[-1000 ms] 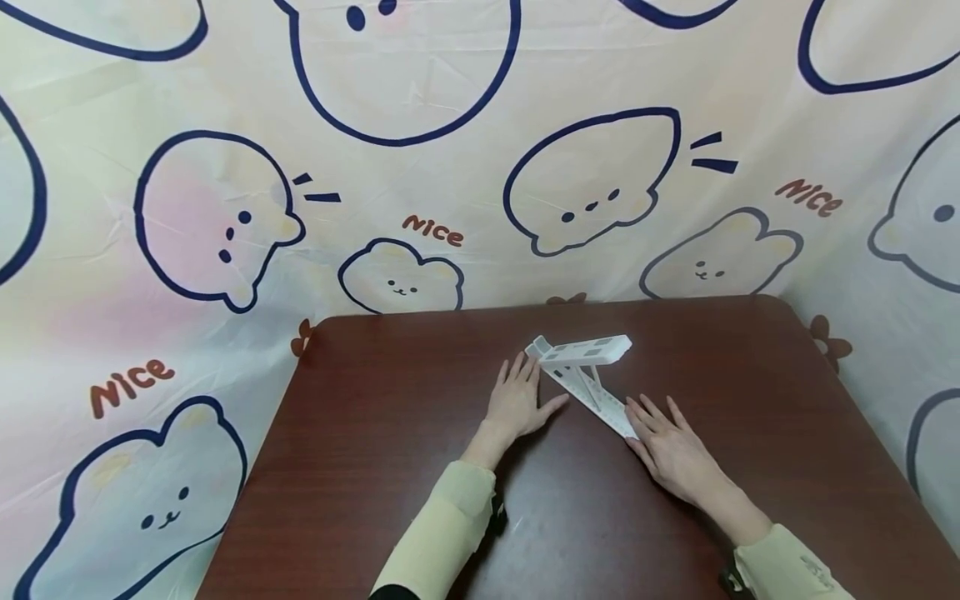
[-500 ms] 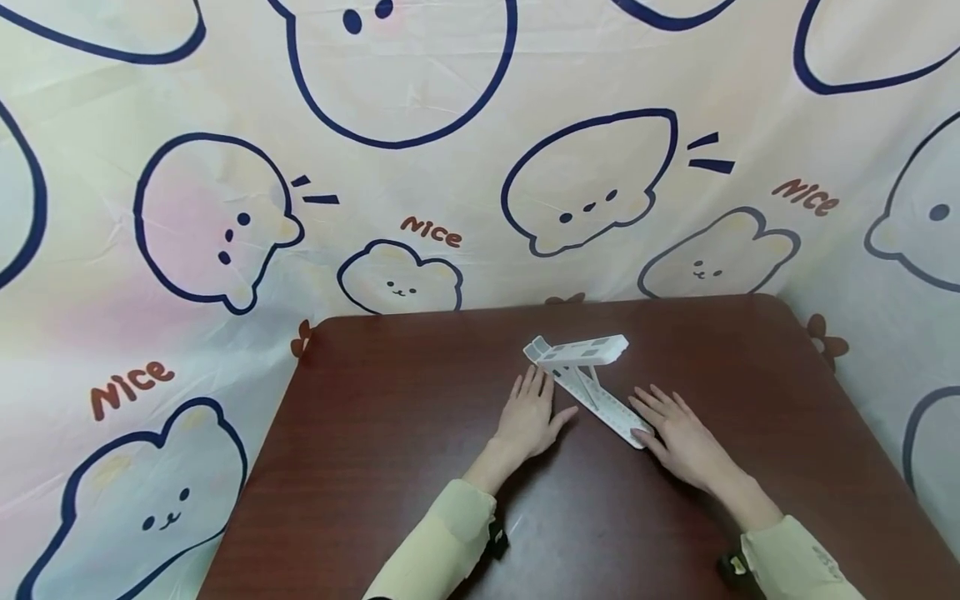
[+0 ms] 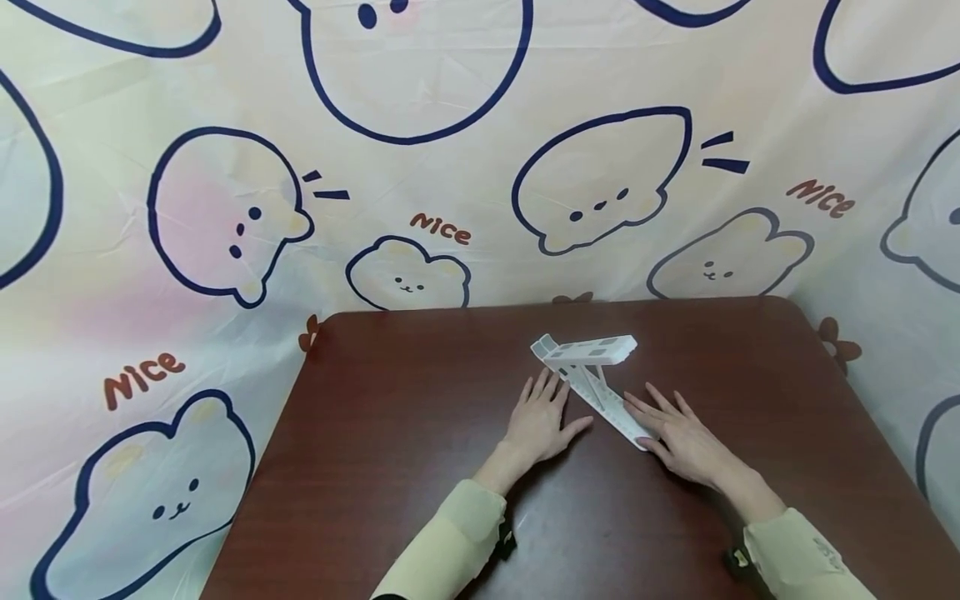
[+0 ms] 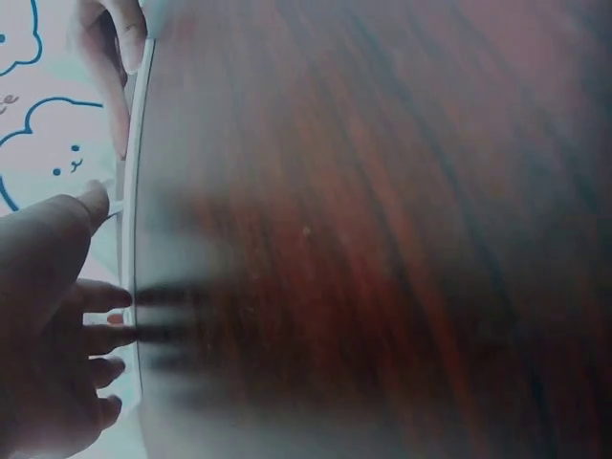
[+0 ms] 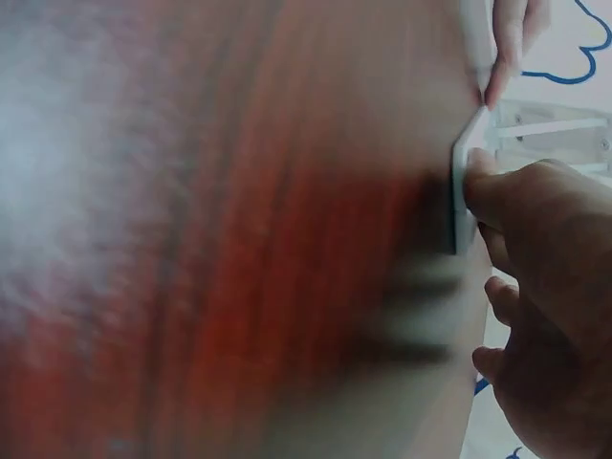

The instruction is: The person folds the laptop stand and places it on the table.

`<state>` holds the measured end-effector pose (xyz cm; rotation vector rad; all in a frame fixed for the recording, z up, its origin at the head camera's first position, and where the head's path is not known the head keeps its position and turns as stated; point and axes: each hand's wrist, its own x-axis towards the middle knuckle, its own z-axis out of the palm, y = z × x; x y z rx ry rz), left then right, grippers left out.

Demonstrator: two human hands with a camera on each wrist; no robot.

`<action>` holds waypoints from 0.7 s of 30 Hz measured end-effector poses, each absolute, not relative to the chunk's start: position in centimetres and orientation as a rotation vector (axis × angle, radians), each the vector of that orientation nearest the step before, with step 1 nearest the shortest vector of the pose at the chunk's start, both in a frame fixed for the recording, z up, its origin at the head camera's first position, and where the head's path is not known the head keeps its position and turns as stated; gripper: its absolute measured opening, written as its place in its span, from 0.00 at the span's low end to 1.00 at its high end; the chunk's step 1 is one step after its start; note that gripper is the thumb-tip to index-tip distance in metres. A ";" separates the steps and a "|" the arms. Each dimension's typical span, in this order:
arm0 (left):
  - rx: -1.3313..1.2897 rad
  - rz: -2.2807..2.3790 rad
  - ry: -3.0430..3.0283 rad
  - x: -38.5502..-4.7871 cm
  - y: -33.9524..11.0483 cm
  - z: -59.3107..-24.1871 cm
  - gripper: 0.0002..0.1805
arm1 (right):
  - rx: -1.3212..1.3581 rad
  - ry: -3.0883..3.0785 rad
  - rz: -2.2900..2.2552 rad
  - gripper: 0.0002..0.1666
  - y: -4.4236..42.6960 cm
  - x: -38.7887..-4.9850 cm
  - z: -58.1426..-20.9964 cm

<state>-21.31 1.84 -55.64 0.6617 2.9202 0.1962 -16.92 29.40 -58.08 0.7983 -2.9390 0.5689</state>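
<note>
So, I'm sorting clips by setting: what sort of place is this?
Probably an indoor recording corner, though I can't be certain: a brown tabletop stands before a cartoon-printed cloth backdrop that repeats the word "Nice", and a white stand rests on it.

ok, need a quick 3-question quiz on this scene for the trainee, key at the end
1. Multiple choice: what is at the near end of the white stand?
A) the left grip
B) the right grip
C) neither
2. True or false: the stand lies folded flat.
3. Fill the gap: the backdrop reads "____" in red-brown letters.

Key:
1. B; in the right wrist view the thumb rests on that end.
2. False; its upper arm is raised off its base.
3. Nice
</note>
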 end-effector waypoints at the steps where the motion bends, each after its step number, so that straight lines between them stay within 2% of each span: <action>1: 0.661 0.182 2.925 -21.3 1.9 -55.5 0.47 | 0.804 -2.928 0.569 0.37 29.3 -16.8 -58.2; 8: 0.638 0.122 2.963 -21.4 2.5 -55.5 0.52 | 0.793 -2.890 0.569 0.39 28.5 -16.3 -58.7; 21: 0.598 0.136 2.965 -21.8 2.9 -56.0 0.56 | 0.775 -2.905 0.542 0.43 27.1 -15.7 -58.8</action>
